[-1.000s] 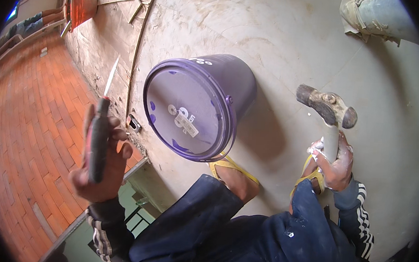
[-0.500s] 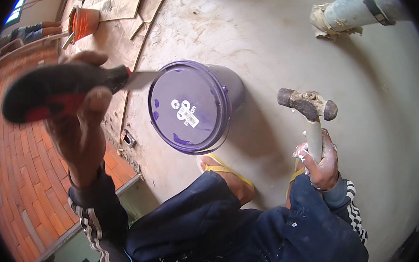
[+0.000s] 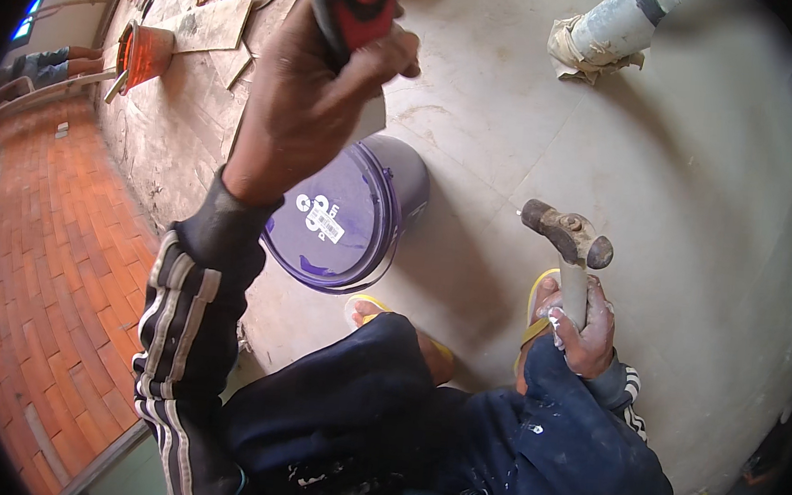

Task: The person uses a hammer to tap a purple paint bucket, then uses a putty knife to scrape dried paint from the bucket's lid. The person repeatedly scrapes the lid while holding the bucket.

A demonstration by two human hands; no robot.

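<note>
My left hand (image 3: 309, 110) is raised over the far edge of a purple lidded bucket (image 3: 311, 208). Its fingers are closed round the black and red handle of a putty knife (image 3: 354, 7). Part of the pale flat blade shows below my fingers; the rest is hidden. Above my right knee, my right hand (image 3: 586, 332) grips a ball-peen hammer (image 3: 569, 233) by its pale, smeared handle, head up. White paste marks the fingers of this hand. The bucket stands on the floor before my feet, with its wire handle hanging toward me.
A grey pipe (image 3: 608, 32) wrapped at its end stands at the far right. At the far left are an orange bucket (image 3: 146, 56), boards (image 3: 214, 24) and another person's legs (image 3: 57, 63). Red-brown floor tiles (image 3: 59, 268) cover the left side; smooth grey floor (image 3: 695, 225) lies right.
My left hand has swung up and to the right with the putty knife, from left of the bucket to above its far edge. My right hand still holds the hammer, its head slightly turned.
</note>
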